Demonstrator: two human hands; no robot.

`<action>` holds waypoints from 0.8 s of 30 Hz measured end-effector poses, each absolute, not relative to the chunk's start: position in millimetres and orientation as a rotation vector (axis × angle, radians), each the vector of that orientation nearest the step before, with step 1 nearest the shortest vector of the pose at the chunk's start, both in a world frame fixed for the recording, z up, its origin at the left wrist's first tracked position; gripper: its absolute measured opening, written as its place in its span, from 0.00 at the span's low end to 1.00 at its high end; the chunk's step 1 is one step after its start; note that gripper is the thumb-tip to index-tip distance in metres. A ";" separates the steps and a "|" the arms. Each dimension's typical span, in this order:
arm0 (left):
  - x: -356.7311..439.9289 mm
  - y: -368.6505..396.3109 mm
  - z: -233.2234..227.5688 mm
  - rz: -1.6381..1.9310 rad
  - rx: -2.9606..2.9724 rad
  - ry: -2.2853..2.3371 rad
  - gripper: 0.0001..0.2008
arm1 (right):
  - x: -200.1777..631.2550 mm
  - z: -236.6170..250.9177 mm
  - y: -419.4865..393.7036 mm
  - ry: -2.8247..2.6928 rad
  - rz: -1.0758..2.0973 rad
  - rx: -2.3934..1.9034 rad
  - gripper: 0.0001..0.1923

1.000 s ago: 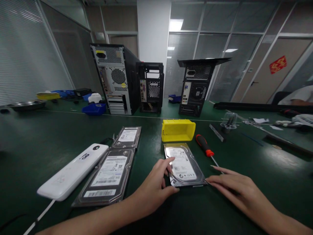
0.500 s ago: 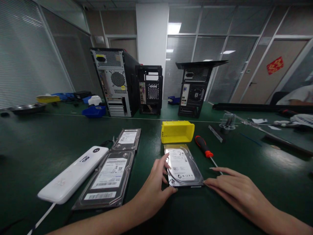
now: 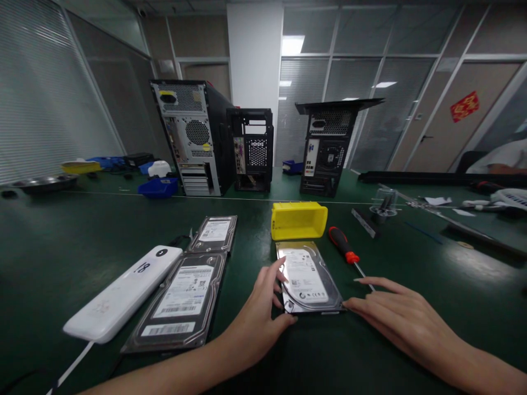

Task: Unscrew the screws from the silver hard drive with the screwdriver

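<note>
A silver hard drive point(image 3: 305, 277) with a white label lies flat on the green table in front of me. My left hand point(image 3: 267, 299) is closed around its near left corner, fingers along the left edge and thumb at the front. At the near right corner, the fingertips of my right hand point(image 3: 391, 310) pinch the drive's edge, while one finger stretches out above. Whether a small part sits between those fingertips is hidden. A screwdriver point(image 3: 343, 245) with a black and red handle lies to the right, its shaft tip beside my right hand.
Behind the drive stands a yellow bin point(image 3: 299, 221). Two more hard drives point(image 3: 185, 296) and a white power bank point(image 3: 123, 293) with a cable lie left. Computer cases point(image 3: 193, 137) stand farther back. A clear cup point(image 3: 383, 204) is at right; a person's sleeve point(image 3: 500, 156) shows at far right.
Both hands keep their places on the hard drive. The whole view has shifted very slightly; no object has visibly moved on the table.
</note>
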State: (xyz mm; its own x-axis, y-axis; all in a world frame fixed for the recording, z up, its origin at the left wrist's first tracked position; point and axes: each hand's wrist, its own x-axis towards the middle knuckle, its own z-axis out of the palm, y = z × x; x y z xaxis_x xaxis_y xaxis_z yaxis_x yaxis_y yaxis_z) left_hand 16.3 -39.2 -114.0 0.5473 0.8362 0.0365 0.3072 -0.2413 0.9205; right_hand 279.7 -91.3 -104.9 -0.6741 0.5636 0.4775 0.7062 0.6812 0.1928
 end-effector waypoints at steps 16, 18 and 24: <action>16.9 -39.5 -117.7 0.692 1.854 0.910 0.39 | 287.4 -114.8 -89.3 -2.434 -0.131 -1.220 0.16; 17.0 -40.0 -117.5 0.686 1.870 0.914 0.39 | 288.0 -113.9 -88.8 -2.348 -0.046 -1.267 0.15; 16.1 -41.3 -119.5 0.688 1.922 0.920 0.40 | 302.4 -107.1 -79.0 -1.949 -0.078 -1.575 0.19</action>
